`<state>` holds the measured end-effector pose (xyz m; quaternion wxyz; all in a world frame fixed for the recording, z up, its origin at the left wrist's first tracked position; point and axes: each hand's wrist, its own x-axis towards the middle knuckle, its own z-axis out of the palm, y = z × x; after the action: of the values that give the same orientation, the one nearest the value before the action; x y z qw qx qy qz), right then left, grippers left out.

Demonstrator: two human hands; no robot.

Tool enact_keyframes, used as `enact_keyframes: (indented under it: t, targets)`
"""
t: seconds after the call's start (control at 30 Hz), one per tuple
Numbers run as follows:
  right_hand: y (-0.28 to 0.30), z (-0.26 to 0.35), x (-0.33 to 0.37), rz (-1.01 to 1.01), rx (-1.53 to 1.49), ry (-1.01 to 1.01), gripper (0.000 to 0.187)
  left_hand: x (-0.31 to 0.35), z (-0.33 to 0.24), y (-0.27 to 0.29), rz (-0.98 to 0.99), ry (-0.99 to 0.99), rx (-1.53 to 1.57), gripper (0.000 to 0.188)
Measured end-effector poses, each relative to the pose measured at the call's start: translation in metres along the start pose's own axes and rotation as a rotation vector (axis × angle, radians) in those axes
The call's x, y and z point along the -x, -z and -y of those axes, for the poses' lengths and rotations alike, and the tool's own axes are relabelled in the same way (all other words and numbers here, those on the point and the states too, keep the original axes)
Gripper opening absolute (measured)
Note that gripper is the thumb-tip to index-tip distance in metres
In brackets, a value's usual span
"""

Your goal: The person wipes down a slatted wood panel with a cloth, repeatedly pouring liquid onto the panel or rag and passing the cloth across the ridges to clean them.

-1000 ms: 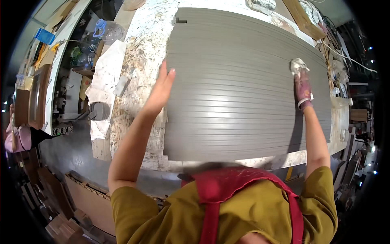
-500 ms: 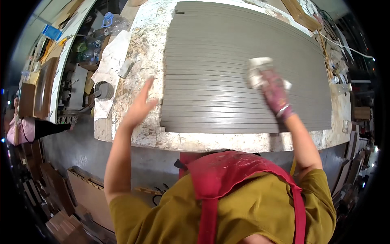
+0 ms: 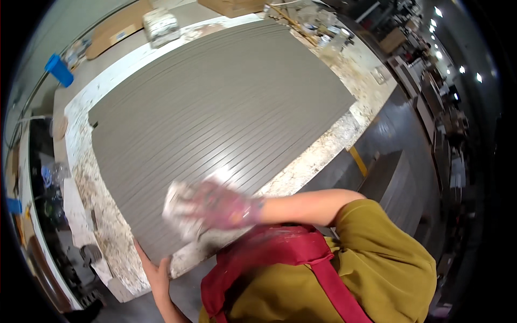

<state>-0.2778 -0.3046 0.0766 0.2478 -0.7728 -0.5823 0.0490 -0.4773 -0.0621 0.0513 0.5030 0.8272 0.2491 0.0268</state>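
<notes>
The grooved grey panel lay flat on the stained surface. Over the panel's near left part, the gloved right hand, blurred, had its fingers around a white cloth. At the panel's near left corner, the left hand held thumb and fingers wide apart.
</notes>
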Motion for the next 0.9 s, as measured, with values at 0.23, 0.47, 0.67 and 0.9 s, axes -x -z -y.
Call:
enact_keyframes:
  t: [0.23, 0.47, 0.67, 0.9]
  targets:
    - [0.119, -0.188, 0.158, -0.364, 0.645, -0.851, 0.027, -0.009, -0.100, -0.067, 0.045, -0.495, -0.773, 0.107]
    - [0.075, -0.113, 0.149, -0.059, 0.173, -0.223, 0.058, -0.056, -0.153, -0.192, 0.190, -0.552, -0.974, 0.106]
    - [0.216, -0.291, 0.299, -0.267, 0.514, -0.912, 0.039, -0.050, -0.149, -0.193, 0.183, -0.515, -1.049, 0.106]
    - [0.272, -0.326, 0.328, -0.707, -0.128, -0.998, 0.046, -0.060, -0.144, -0.200, 0.152, -0.591, -1.109, 0.105]
